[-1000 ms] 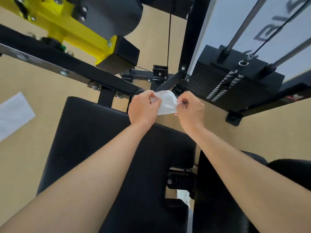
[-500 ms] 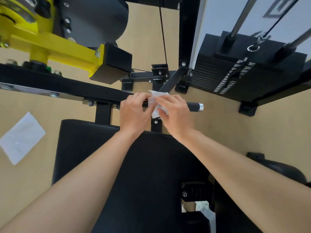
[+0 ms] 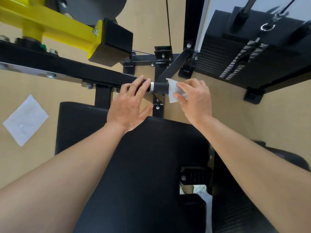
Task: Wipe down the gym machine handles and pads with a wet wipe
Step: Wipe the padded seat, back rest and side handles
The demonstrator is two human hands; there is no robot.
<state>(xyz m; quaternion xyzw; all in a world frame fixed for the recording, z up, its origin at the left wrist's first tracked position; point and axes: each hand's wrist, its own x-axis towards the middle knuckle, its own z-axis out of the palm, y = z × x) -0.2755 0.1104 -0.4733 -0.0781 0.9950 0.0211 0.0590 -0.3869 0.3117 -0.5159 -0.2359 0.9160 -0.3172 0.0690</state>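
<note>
— Where's the wipe?

— Your wipe (image 3: 174, 91) is draped over the far end of the handle (image 3: 159, 87), out in front of the pad (image 3: 143, 165). Your right hand (image 3: 195, 100) has it: the fingers (image 3: 180, 97) and thumb are curled and clamped on it, pressing it round the grip.

— And my left hand?

— Your left hand (image 3: 127, 103) holds nothing. Its fingers lie apart and fairly straight across the bar (image 3: 67, 68), just left of the silver ring (image 3: 152, 87), thumb spread wide. I'd say it is steadying the bar and no more.

— How far along am I?

— Early, by my reading. The wipe covers only the tip of the handle. The black stretch between the ring and the wipe is bare, and I cannot tell from here whether it is damp. So count that handle as in hand, not finished.

— What's left?

— Probably the rest of that grip, then the pad under your arms and the side pad (image 3: 235, 207) on your right; neither shows a wipe on it now. Any other handles are out of sight, so I cannot judge them.

— Anything else about?

— A white sheet (image 3: 25, 120) lies flat on the floor (image 3: 227, 106) to your left, well apart from the handle.
</note>
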